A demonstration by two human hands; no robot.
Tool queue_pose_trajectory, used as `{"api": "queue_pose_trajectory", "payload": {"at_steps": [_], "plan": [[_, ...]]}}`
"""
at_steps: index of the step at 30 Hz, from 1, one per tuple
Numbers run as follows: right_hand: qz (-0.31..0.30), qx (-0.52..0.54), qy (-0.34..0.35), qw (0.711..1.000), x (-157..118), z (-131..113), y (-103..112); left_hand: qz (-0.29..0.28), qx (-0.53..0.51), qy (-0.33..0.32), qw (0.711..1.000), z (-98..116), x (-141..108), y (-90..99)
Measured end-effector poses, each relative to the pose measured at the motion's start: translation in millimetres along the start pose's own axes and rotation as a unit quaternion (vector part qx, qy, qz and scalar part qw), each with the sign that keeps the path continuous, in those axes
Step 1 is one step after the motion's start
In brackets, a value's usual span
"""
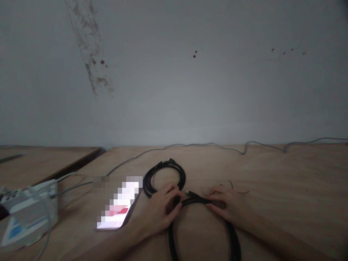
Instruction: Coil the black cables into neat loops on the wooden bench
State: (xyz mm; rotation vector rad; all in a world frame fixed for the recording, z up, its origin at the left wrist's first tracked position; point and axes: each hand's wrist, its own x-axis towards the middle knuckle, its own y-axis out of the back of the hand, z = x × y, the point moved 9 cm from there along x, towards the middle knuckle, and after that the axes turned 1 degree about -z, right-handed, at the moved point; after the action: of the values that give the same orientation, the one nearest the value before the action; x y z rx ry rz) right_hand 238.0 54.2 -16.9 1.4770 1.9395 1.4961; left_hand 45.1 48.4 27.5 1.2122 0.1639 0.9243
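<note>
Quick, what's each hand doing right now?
Left hand: closed, holding the black cable.
Right hand: closed, also holding the black cable.

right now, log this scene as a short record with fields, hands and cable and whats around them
left hand: curled around a dark part of the black cable
right hand: closed on the same cable
cable: spans the hands, then loops toward the person
beside left hand: black coil, pixelated phone
beyond right hand: thin wires
far left: white device with grey cables
surface: wooden table
behind: grey cable along the stained wall
</note>
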Motion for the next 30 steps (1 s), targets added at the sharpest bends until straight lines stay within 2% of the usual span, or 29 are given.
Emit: {"api": "queue_pose_trajectory", "payload": {"at_steps": [2, 6, 10, 16, 23, 30], "plan": [[-0.006, 0.014, 0.018, 1.000, -0.6, -4.1, -0.7, -0.007, -0.009, -0.018, 1.000, 3.5, -0.3, 0.1], [0.000, 0.036, 0.033, 0.999, -2.4, -7.0, 2.6, -0.063, -0.027, -0.060, 0.996, 11.2, -3.3, -8.6], [0.040, 0.052, -0.001, 0.998, -2.8, 7.3, 8.8, -0.084, -0.038, -0.094, 0.991, 18.0, -3.6, -11.9], [0.075, 0.049, -0.043, 0.995, -3.5, 30.2, 14.5, -0.074, -0.025, -0.057, 0.995, 12.4, 1.3, -14.3], [0.077, 0.036, -0.041, 0.996, -4.5, 28.4, 19.3, -0.044, 0.014, 0.002, 0.999, 0.4, 2.0, -13.6], [0.086, 0.045, -0.038, 0.995, -6.6, 32.4, 16.9, -0.028, 0.020, 0.031, 0.999, -6.8, 1.7, -11.3]]}}
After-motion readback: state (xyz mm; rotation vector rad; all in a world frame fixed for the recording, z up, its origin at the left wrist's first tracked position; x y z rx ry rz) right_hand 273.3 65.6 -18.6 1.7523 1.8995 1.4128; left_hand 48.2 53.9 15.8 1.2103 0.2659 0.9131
